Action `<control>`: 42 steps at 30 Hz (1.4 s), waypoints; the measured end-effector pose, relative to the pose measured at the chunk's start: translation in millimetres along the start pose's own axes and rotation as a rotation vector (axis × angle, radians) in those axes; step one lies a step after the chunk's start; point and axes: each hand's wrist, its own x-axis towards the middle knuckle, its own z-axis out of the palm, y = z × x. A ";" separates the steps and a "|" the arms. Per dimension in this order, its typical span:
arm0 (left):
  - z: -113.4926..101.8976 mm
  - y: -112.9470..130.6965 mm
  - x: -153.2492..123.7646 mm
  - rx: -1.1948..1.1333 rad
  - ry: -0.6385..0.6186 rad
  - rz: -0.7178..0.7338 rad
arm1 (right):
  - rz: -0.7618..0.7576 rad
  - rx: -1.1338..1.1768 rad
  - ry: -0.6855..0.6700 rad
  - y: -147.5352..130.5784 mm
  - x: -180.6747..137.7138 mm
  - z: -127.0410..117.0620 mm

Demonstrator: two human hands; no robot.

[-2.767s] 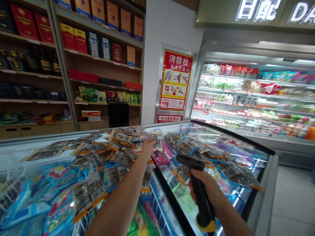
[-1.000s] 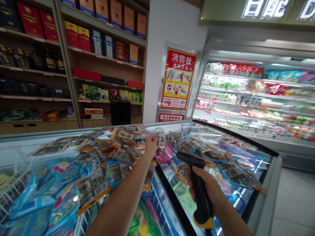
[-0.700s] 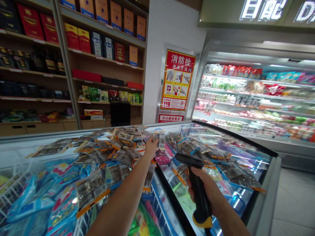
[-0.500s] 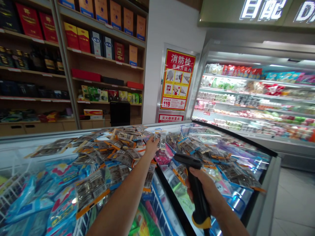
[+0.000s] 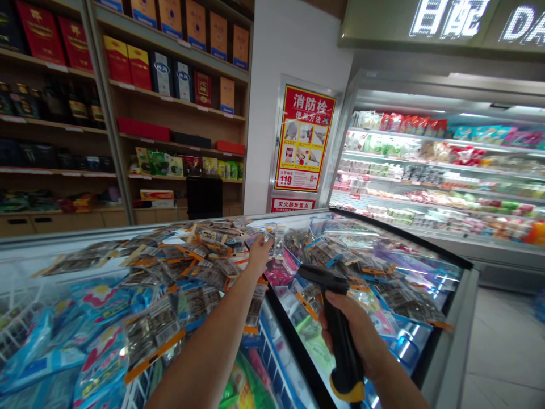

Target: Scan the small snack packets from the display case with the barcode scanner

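Stretched far forward over the chest freezer, my left hand (image 5: 259, 253) has its fingers closed on a small clear snack packet (image 5: 277, 241). Around it, many flat brown packets with orange edges (image 5: 213, 272) lie heaped on the freezer's glass top. My right hand (image 5: 347, 321) is wrapped round the handle of a black and yellow barcode scanner (image 5: 343, 335), its head pointing forward and left. More of these packets (image 5: 327, 250) rest on the right-hand glass, beyond the scanner. A pink package (image 5: 279, 270) shows below my left hand.
Through the freezer glass show blue bags (image 5: 102, 358) and a white wire basket (image 5: 140, 386). A black frame bar (image 5: 293, 335) runs between the two glass sections. Shelves of boxes and bottles (image 5: 170, 74) stand behind at left; a lit refrigerated display (image 5: 447, 170) is at right.
The view has shifted slightly to the right. My left hand stays out at the packet, and my right hand keeps the scanner in nearly the same position.
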 end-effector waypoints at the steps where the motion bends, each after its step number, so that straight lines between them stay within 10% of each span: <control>1: 0.0 -0.3 0.2 -0.003 -0.007 0.006 | -0.007 0.001 0.003 -0.4 -0.9 0.3; 42: 9.4 19.3 -15.2 -0.072 0.056 -0.180 | -0.001 -0.050 0.032 -1.9 -2.0 8.6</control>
